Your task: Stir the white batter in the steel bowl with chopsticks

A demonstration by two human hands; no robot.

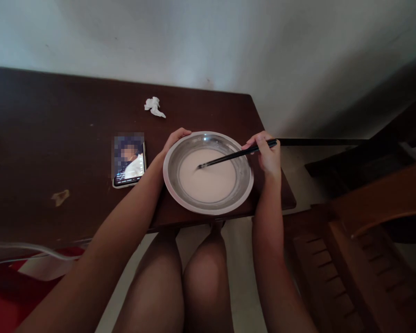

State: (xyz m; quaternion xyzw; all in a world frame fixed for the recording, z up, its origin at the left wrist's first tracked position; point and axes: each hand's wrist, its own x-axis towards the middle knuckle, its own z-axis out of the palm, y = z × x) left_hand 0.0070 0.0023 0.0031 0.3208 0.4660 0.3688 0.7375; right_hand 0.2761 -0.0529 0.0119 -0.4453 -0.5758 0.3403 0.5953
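A wide metal bowl [173,179] with a pale rim stands near the table's front edge. Milky, off-white liquid [208,182] fills its bottom. At the bowl's far left rim is my left hand [176,138], its fingers curled over the outside and partly hidden. My right hand [267,155], beyond the right rim, grips black chopsticks [237,154] near their thick end. They slant down to the left across the bowl, and their tips dip into the liquid. Whether there are one or two sticks is hard to make out.
On the dark wooden table [72,125] lie a lit phone [133,169], crumpled white tissue [155,107] and a small brownish scrap [60,198]. A pale wall [208,41] rises behind. To the right stands a wooden chair [322,259]; a white cable [38,248] runs at lower left.
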